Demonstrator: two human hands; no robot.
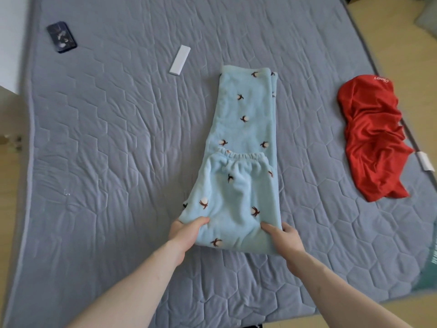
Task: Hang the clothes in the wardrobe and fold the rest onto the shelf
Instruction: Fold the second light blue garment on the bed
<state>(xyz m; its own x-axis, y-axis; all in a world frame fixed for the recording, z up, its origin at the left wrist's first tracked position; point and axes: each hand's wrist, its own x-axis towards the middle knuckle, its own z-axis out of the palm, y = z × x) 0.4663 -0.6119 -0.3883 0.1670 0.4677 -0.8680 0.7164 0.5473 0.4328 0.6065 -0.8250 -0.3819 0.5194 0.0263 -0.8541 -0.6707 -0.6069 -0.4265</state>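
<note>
Light blue fleece trousers (243,129) with small brown-and-white flower prints lie lengthwise on the grey quilted bed (106,138). Their elastic waist part is folded over the legs, so the waistband sits across the middle. My left hand (186,230) grips the near left corner of the folded end, thumb on top. My right hand (283,237) grips the near right corner in the same way. A crumpled red satin garment (371,140) with white lettering lies to the right, near the bed's edge.
A dark phone (61,37) lies at the far left of the bed. A flat white rectangular object (179,59) lies between the phone and the trousers. A small white tag (425,162) sits at the right edge. Wooden floor shows beyond the bed on the right.
</note>
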